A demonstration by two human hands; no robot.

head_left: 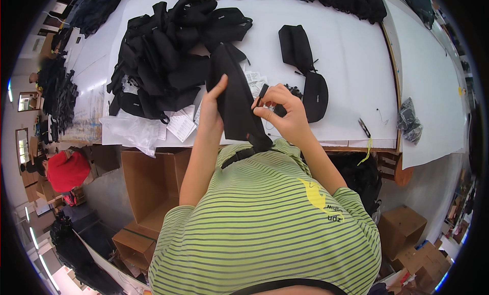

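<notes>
My left hand (pixel 213 107) is closed around the left side of a black waist bag (pixel 233 91), its thumb lying on the front panel. The bag is held upright above the table's front edge. From its lower end a black strap with a buckle (pixel 245 153) hangs against my striped shirt. At the bag's right edge my right hand (pixel 281 109) is pinched on a small black strip (pixel 263 90). Whether that strip is a zip pull or a strap end I cannot tell.
A heap of black bags (pixel 158 55) covers the table's left side, with white paper tags (pixel 182 124) and a clear plastic bag (pixel 130 132) before it. Two black pouches (pixel 316 96) lie to the right. Thread snips (pixel 364 127) rest near the front edge. Cardboard boxes (pixel 147 188) stand below.
</notes>
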